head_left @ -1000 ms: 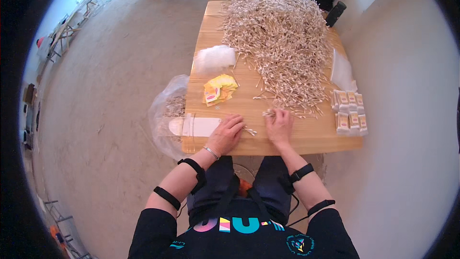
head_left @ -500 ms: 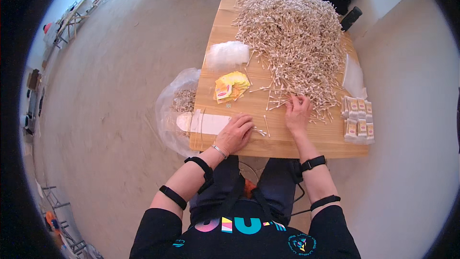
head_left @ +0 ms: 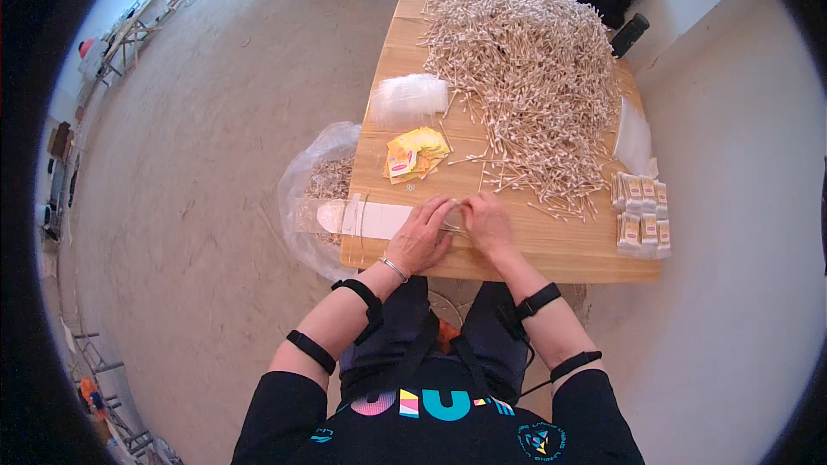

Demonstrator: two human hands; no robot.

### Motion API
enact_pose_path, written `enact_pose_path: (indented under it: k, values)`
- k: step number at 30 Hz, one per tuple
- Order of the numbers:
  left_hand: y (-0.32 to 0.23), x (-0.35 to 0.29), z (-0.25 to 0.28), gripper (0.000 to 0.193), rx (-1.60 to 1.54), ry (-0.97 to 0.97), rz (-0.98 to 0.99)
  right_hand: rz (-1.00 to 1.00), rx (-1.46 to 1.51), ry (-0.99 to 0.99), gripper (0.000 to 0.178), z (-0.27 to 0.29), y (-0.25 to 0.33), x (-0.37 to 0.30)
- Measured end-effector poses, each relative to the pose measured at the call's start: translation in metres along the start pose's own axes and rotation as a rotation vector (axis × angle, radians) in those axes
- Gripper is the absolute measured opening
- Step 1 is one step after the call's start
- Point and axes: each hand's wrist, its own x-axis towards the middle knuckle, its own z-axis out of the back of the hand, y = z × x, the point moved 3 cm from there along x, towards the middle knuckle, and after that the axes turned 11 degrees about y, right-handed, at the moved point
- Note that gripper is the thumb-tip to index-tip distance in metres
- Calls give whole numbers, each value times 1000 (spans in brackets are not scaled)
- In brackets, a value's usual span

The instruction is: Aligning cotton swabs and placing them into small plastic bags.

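Near the table's front edge my two hands meet. My left hand [head_left: 419, 235] is closed over a few cotton swabs [head_left: 451, 226], whose ends show between the hands. Beside it, my right hand [head_left: 488, 223] has its fingers pinched together at the swabs' ends; its fingertips partly hide what they hold. A white strip [head_left: 385, 221] lies flat to the left, running up to my left hand, with a clear plastic piece at its far left end. Beyond my hands rises a large heap of loose cotton swabs [head_left: 525, 60].
Yellow cards [head_left: 416, 155] and clear bags [head_left: 409, 99] lie on the table's left side. Small filled packs [head_left: 642, 213] stand in rows at the right, near a white sheet stack [head_left: 634, 138]. A plastic bag with swabs [head_left: 326, 176] is beside the left edge.
My right hand has come from the heap's near edge leftward and nearer, up to my left hand. The left hand has hardly moved.
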Motion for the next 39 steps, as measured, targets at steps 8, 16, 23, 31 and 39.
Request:
enact_pose_path:
  k: [8,16,23,31,39]
  values:
    - [-1,-1,3,58,-12,-42,59,-121,-340,-253,15,22,8,38]
    - [4,1,-3,55,42,74,24,70,-318,-126,14,14,-11,12]
    - [3,-1,4,58,33,33,53,246,-222,-170,16,15,1,32]
    - [-1,2,2,63,-1,56,69,106,-299,-108,18,13,-21,49]
    - [2,3,2,71,101,42,91,284,-108,-9,16,4,3,7]
